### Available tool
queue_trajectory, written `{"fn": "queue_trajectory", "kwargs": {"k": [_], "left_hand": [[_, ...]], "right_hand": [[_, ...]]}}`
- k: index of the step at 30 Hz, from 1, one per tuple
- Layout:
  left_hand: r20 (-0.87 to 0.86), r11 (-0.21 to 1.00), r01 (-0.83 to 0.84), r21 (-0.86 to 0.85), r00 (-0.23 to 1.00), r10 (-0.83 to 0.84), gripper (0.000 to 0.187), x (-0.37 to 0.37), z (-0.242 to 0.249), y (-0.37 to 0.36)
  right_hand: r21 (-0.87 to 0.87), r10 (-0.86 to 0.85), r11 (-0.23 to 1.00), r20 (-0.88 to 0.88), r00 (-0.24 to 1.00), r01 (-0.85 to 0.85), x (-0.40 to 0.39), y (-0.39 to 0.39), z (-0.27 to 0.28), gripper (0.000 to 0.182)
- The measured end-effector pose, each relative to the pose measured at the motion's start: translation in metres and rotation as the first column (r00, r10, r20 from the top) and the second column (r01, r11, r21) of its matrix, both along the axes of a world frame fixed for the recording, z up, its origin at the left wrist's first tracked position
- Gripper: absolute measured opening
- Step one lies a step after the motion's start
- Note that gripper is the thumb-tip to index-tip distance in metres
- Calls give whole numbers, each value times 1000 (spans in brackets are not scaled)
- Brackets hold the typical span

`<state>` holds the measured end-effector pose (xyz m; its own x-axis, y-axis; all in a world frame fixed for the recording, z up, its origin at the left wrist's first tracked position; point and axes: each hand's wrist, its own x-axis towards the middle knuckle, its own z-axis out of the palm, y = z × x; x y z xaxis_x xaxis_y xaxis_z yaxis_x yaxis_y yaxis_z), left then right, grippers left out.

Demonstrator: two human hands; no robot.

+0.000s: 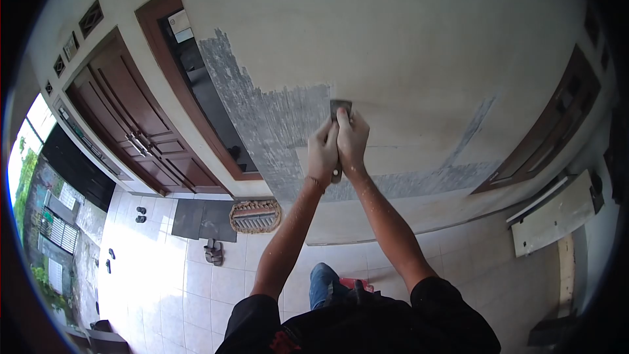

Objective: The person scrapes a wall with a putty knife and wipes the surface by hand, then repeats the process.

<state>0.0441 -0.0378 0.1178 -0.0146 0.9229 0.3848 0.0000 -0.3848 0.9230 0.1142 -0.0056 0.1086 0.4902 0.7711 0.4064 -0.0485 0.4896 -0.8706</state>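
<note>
Both my hands are wrapped round one scraper, its dark blade (340,105) upward against the painted wall (419,46). My left hand (321,149) is closed on the handle from the left. From the other side my right hand (354,139) grips it too, thumb up near the blade. The handle's lower end, with a hole in it, shows below my hands. To the left of the blade lies a rough grey patch (282,115) where the cream paint is off. A grey strip (419,182) runs along the wall below and to the right.
A brown-framed window (196,85) and a brown double door (141,124) stand on the left. On the tiled floor (196,288) lie a doormat (256,216), dark mats (203,218) and sandals (213,252). A white panel (553,216) leans at the right.
</note>
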Motion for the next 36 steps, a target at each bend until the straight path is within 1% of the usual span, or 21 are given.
{"fn": "queue_trajectory", "kwargs": {"k": [3,4,7,8,10,11,12,13,15,18,21,22,25,26,29,30,33,34,36], "left_hand": [[78,1000,-11,-15,997,12,30,4,7,-4],[22,1000,-2,19,1000,2,29,1,16,-2],[15,997,71,-13,997,-71,29,-4,44,1],[103,997,76,16,992,-77,27,0,27,9],[68,999,-10,38,998,7,26,3,9,-2],[48,997,-51,55,998,48,26,6,0,-5],[104,996,-89,32,991,85,25,10,-6,-4],[75,997,-69,44,995,66,25,8,-9,0],[10,998,-25,62,1000,24,26,2,10,2],[33,998,34,-59,999,-32,27,-3,39,0],[-41,993,-82,81,995,86,27,-2,4,-2],[-14,996,-83,22,996,83,28,1,-5,-8],[31,998,-67,-2,997,67,33,3,-2,-5],[-41,996,-76,51,996,78,34,-1,3,3],[40,999,53,-4,998,-53,34,-5,31,7],[83,1000,20,23,996,-22,31,-2,27,4],[-40,995,-91,43,995,93,31,0,-10,-4],[40,994,-98,50,995,96,31,4,-30,1],[1,995,-88,48,996,88,30,2,-12,-4]], "right_hand": [[-81,80,993,-71,994,-85,3,0,4,25],[8,35,999,-33,999,-35,3,8,11,25],[14,82,997,-26,996,-82,5,10,39,25],[-7,50,999,13,999,-50,6,8,35,25],[-4,32,999,30,999,-32,4,8,4,26],[4,20,1000,34,999,-20,2,5,-2,26],[-46,74,996,0,997,-74,4,4,-8,26],[-38,73,997,28,997,-72,6,9,-11,26],[-26,66,998,80,995,-64,8,9,12,25],[9,117,993,-19,993,-117,4,6,37,26],[3,17,1000,57,998,-17,0,9,-3,26],[-14,42,999,39,998,-41,0,2,-12,25],[-43,154,986,-90,984,-159,1,8,-11,23],[6,60,998,28,998,-61,2,14,0,22],[12,124,992,-11,992,-123,3,4,40,22],[26,107,994,9,994,-107,3,8,32,24],[34,43,998,34,999,-44,1,18,-28,25],[-18,74,997,0,997,-74,1,12,-38,26],[0,56,998,34,998,-56,2,10,-19,27]]}}
